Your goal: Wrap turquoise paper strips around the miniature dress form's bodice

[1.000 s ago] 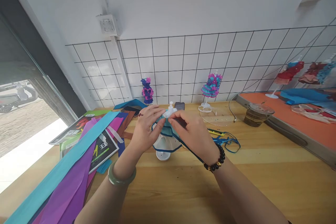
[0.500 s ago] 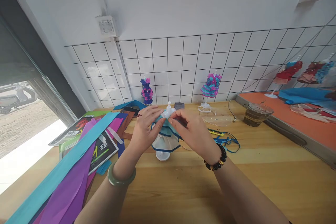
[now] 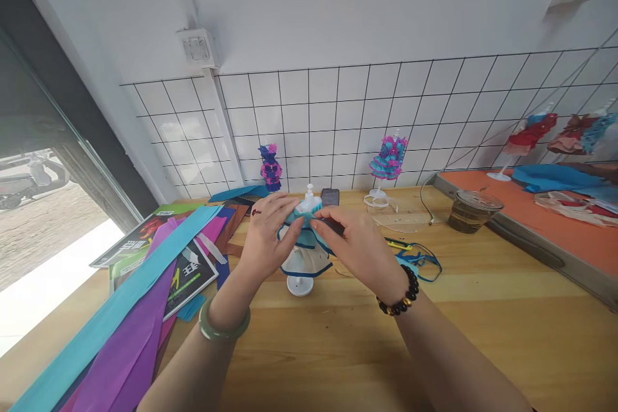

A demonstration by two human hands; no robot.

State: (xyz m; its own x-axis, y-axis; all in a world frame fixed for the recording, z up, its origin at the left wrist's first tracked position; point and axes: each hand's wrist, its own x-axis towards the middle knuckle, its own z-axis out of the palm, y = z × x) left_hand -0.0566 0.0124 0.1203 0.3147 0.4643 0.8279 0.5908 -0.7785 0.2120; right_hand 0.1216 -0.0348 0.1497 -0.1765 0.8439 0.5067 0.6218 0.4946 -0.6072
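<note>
The dress (image 3: 305, 238) sat on the little white form (image 3: 309, 194), straight in front of me, between my two hands and well out on the table (image 3: 309, 341). My left hand (image 3: 290, 215) had its fingers laid close together over one side of the top, the thumb bent in against the front, so the cloth was clasped there. My right hand (image 3: 313, 217) pinched the turquoise cloth between thumb and forefinger, its tips just beside the left thumb. The other right fingers were curled under, and I couldn't tell whether they touched anything.

I judged the cloth light and soft, quick to crease, and likelier to slip out of place than to tear. The flared skirt (image 3: 303, 260), with its dark blue trim (image 3: 311, 276), looked easy to crush, so the top near the neckline seemed the better hold. The form looked like light, smooth plastic, probably easy to tip; the round base (image 3: 300, 286) or the bare neck would have been the place to steady it. A knife (image 3: 398, 245) and loose strings (image 3: 427, 264) lay off to my right, well apart from the dress.
</note>
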